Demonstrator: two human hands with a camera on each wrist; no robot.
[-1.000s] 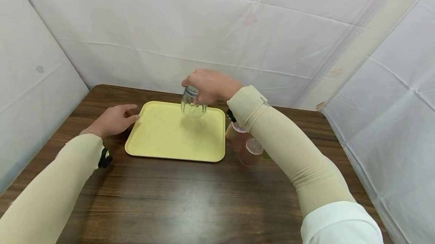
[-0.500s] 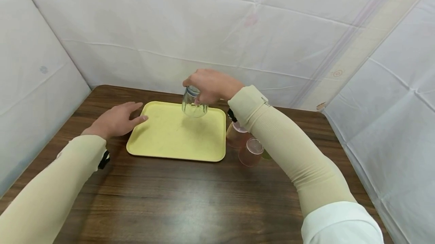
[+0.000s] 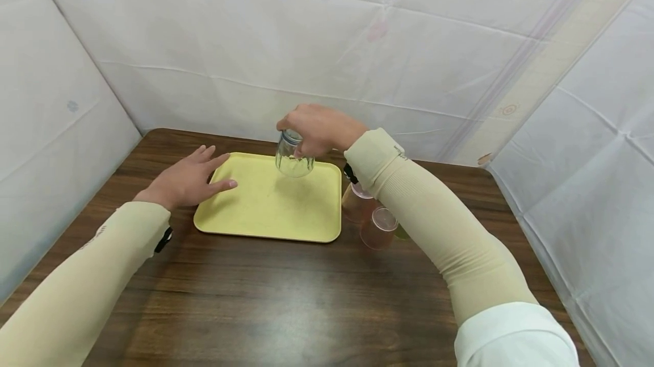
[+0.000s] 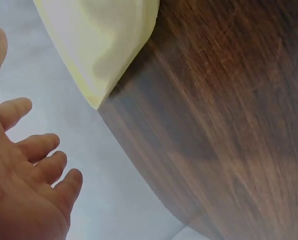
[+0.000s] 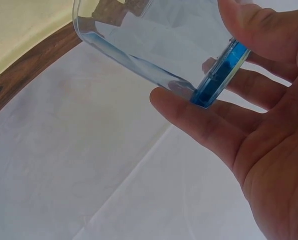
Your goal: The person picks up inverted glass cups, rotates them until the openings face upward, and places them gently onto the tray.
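White sheeting walled the booth on 3 sides of a dark wood table (image 3: 286, 299). Center frame, a clear cup (image 3: 293, 158) hung upside down over the far part of a yellow tray (image 3: 265, 213), long axis near vertical w/ a slight tilt, mouth toward the tray. Right hand (image 3: 319, 127) sat directly on top, fingertips pinching the blue-tinted base; it's the nearer hand. Cup looked see-thru, smooth, empty. Left hand (image 3: 189, 182) lay at the tray's left edge, fingers spread straight, holding nothing; the wrist view showed it off the wood. Right of the tray, 2 pinkish cups (image 3: 369, 216) stood close together under the right forearm.
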